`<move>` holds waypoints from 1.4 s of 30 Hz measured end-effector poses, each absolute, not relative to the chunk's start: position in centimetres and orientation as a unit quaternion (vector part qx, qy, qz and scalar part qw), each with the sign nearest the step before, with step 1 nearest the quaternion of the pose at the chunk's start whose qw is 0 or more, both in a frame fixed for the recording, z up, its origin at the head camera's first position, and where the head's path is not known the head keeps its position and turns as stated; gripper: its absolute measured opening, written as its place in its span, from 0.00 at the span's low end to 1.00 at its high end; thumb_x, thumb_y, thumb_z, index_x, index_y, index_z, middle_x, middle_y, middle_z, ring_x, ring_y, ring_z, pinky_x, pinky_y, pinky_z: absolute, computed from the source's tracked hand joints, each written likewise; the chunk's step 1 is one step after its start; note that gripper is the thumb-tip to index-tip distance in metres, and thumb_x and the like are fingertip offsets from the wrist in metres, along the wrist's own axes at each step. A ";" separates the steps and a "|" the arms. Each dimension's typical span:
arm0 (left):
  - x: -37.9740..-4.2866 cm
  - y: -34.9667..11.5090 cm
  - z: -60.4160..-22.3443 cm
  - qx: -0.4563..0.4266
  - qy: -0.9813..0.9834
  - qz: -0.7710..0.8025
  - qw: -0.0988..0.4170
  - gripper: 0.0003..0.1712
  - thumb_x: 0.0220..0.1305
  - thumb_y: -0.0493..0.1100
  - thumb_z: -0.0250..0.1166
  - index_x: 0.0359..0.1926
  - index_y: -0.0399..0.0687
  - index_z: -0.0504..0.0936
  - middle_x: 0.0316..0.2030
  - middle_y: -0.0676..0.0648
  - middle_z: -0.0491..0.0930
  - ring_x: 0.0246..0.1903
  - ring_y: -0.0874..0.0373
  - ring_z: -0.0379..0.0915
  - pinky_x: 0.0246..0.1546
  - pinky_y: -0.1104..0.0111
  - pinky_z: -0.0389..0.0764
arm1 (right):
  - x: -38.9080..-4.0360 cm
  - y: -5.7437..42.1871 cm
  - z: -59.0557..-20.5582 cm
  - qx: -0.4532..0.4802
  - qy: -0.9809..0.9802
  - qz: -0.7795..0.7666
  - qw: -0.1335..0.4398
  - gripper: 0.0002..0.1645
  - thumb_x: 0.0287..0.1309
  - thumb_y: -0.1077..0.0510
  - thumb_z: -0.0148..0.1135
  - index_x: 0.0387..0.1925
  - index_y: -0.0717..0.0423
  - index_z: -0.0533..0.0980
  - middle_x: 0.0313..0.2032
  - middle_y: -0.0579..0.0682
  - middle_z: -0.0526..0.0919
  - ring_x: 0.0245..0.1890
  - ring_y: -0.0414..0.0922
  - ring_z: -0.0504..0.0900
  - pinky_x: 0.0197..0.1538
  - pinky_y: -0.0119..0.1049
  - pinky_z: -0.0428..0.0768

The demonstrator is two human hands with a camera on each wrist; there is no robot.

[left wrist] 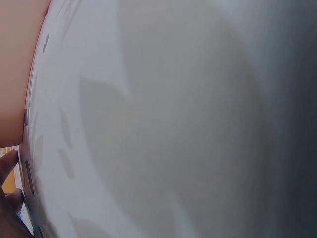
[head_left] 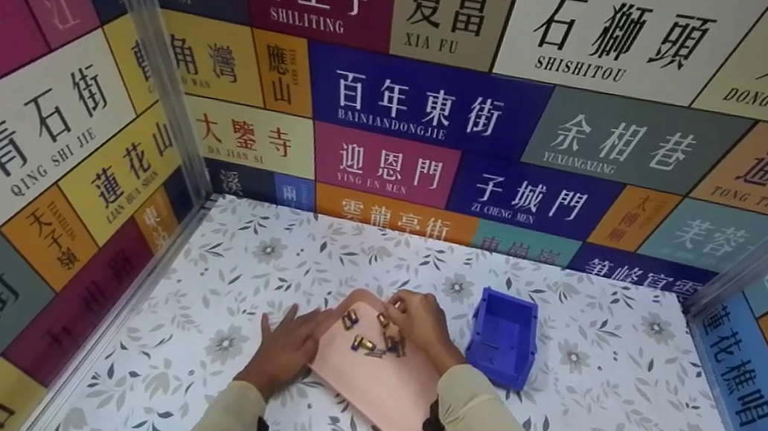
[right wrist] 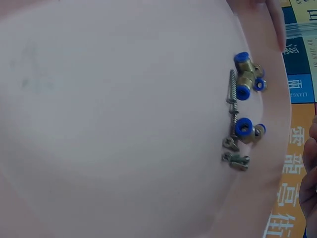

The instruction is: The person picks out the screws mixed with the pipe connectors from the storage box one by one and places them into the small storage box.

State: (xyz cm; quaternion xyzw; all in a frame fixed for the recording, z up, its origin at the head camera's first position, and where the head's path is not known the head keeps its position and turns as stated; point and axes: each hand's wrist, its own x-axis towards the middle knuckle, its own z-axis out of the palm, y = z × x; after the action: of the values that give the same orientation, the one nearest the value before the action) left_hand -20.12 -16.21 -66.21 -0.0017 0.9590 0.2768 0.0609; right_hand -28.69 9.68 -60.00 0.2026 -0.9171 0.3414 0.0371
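A pink tray (head_left: 367,386) lies on the table with several brass pipe fittings (head_left: 363,344) with blue collars, and several metal screws (head_left: 373,354) on it. My left hand (head_left: 286,348) rests at the tray's left edge, fingers extended against it. Over the tray's far right edge is my right hand (head_left: 421,322), fingers bent close together beside the fittings; whether something is between the fingertips is hidden. The right wrist view shows fittings (right wrist: 245,74) and screws (right wrist: 232,89) grouped near the tray's rim, with right-hand fingers (right wrist: 309,168) at the frame's edge.
A blue plastic bin (head_left: 507,330) stands right of the tray, with small thin pieces inside that are hard to make out. Floral cloth (head_left: 204,371) covers the table. Walls with printed signs (head_left: 391,164) enclose the back and sides.
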 end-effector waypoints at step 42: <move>-20.0 -16.4 -66.5 0.013 0.960 0.275 0.045 0.28 0.79 0.65 0.37 0.76 0.90 0.52 0.77 0.67 0.57 0.82 0.48 0.38 0.74 0.34 0.22 | -28.7 24.0 -56.8 0.120 -0.944 0.293 0.096 0.09 0.65 0.52 0.68 0.32 0.52 0.86 0.21 0.43 0.84 0.18 0.37 0.76 0.26 0.36 0.75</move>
State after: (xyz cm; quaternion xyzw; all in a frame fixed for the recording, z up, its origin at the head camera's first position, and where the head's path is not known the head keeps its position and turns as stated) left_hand -20.05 -16.39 -66.46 0.0130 0.9603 0.2751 0.0452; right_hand -28.67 23.95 -56.80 0.1198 -0.9438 0.2925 0.0961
